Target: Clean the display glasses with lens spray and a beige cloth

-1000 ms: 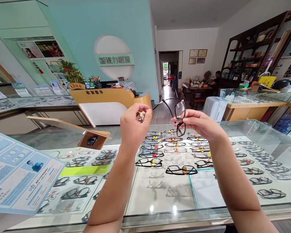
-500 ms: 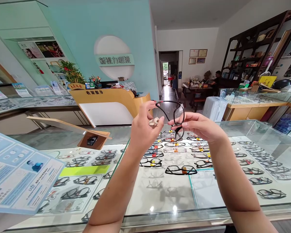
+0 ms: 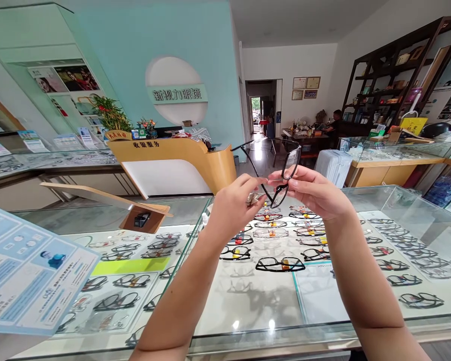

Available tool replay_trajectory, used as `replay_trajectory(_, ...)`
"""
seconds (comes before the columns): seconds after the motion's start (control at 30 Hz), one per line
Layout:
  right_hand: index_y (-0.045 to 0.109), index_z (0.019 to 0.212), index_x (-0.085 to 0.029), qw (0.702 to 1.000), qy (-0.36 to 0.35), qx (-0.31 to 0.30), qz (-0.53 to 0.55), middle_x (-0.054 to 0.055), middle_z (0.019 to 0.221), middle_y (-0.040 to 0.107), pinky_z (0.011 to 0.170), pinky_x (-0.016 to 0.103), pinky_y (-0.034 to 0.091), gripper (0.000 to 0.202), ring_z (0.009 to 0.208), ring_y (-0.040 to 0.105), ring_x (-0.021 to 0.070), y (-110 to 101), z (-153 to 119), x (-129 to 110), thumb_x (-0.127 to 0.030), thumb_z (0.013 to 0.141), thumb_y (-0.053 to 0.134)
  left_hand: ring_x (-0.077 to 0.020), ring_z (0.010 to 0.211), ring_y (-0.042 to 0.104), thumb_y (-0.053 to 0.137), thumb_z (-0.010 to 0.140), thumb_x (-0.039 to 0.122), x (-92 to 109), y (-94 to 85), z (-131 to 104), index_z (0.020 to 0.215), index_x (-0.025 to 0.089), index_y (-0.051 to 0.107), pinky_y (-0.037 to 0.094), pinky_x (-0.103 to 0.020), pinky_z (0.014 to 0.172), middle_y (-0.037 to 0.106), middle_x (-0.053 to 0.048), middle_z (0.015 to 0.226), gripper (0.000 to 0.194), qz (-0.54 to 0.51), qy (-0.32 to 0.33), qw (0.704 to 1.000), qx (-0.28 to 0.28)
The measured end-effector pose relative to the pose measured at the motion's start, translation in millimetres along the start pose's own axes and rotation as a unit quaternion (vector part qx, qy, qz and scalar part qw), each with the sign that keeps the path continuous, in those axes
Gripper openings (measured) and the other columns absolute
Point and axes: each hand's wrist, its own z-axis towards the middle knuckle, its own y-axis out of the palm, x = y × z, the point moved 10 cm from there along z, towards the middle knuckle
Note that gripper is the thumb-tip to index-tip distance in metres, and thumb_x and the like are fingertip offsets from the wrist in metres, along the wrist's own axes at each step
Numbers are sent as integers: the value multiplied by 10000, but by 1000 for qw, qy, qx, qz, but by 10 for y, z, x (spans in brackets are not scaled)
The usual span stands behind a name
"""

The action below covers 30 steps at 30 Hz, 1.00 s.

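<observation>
Black-framed glasses (image 3: 291, 161) are held up above the glass display case, turned on their side with the temples pointing left. My right hand (image 3: 315, 193) pinches them by the front near the bridge. My left hand (image 3: 238, 205) is closed around a small crumpled pale cloth (image 3: 252, 198), its fingertips beside the lower temple and the lens area. Whether those fingertips touch the frame is hard to tell. Under the glass lie rows of glasses, with one black pair (image 3: 280, 264) nearest the front.
A blue and white leaflet (image 3: 37, 271) stands at the left, near a wooden stand (image 3: 141, 218). Behind are a yellow and white counter (image 3: 169, 168), a silver suitcase (image 3: 332, 168) and a seated person (image 3: 336, 123) far back.
My left hand has moved right and down from the upper temple to the middle of the glasses. The glasses have turned and shifted slightly right in my right hand.
</observation>
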Motion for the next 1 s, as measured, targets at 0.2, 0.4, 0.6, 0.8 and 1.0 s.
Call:
replay_trajectory(0.2, 768, 949, -316, 996, -65, 60, 1, 32, 1175, 817, 1171, 472, 551, 258, 1352, 706, 289, -110, -13, -125, -474, 845, 944, -194, 785, 678, 661, 1072, 481, -153, 98, -4, 1173, 260, 823, 448, -324, 691, 763, -28, 961, 292, -35, -65, 997, -8)
replay_trajectory(0.4, 706, 897, -298, 992, -74, 101, 5, 39, 1183, 803, 1129, 441, 579, 329, 1283, 711, 273, -174, 28, -96, -507, 821, 948, -210, 843, 715, 695, 1038, 435, -222, 179, -32, 1257, 283, 758, 502, -331, 748, 803, -20, 992, 274, -119, -127, 984, -27)
replay_trajectory(0.6, 691, 915, -301, 987, -88, 137, -11, 48, 1193, 791, 1067, 425, 616, 315, 1174, 723, 264, -269, 24, -120, -531, 866, 901, -159, 635, 596, 548, 1106, 449, -435, -207, -116, 1002, 254, 550, 426, -308, 616, 692, 10, 800, 220, -136, -198, 970, 40)
replay_trajectory(0.8, 710, 904, -305, 990, -87, 115, -4, 29, 1167, 794, 1040, 414, 629, 276, 1130, 739, 244, -220, 38, -117, -491, 877, 913, -173, 612, 545, 410, 1151, 482, -949, -558, -211, 713, 247, 473, 408, -328, 616, 596, -15, 639, 501, -89, -253, 955, 124)
replay_trajectory(1.0, 730, 914, -309, 989, -92, 117, -6, 29, 1196, 809, 1052, 414, 643, 276, 1224, 746, 269, -242, 44, -142, -509, 870, 915, -240, 759, 622, 382, 1115, 648, -1841, -490, -764, 860, 265, 483, 455, -350, 739, 678, -47, 795, 472, 14, -429, 896, 109)
